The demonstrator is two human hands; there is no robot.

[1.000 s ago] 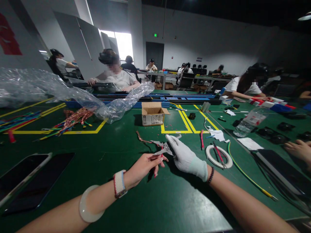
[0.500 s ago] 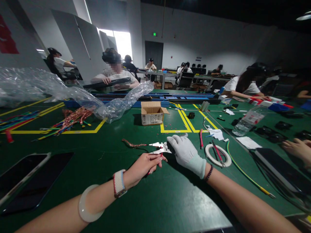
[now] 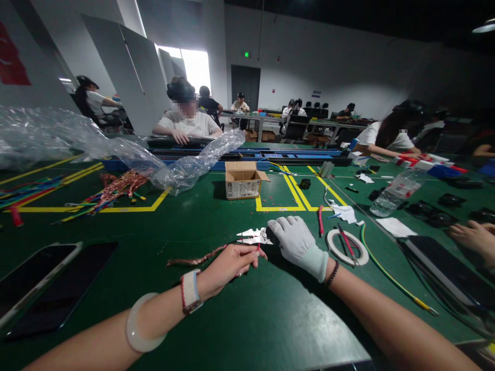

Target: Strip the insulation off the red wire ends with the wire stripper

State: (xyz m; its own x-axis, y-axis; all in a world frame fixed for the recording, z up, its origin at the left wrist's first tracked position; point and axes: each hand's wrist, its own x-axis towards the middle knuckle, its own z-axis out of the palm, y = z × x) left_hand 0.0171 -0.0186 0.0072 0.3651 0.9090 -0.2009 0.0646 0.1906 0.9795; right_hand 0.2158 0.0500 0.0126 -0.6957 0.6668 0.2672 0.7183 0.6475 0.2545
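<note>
My left hand (image 3: pixel 235 263), bare, pinches a thin red wire (image 3: pixel 258 247) between its fingertips, just below the wire stripper's jaws. My right hand (image 3: pixel 296 245), in a pale grey glove, is wrapped round the handles of the silver wire stripper (image 3: pixel 257 236). The stripper's toothed jaws point left and look closed or nearly so. A twisted copper strand (image 3: pixel 193 262) stretches left from behind my left hand, low over the green table. Whether it joins the red wire is hidden by my fingers.
An open carton (image 3: pixel 243 186) stands ahead. Plastic wrap (image 3: pixel 185 167), copper strands (image 3: pixel 119 188) and two phones (image 3: pixel 65 288) lie left. At right are a white tape roll (image 3: pixel 332 242), a green-yellow cable (image 3: pixel 390 281), a bottle (image 3: pixel 398 193) and another person's hand (image 3: pixel 474 237).
The copper strand has swung down and left, away from the stripper's jaws, which have closed further. Across the table, a person has lowered the dark long object.
</note>
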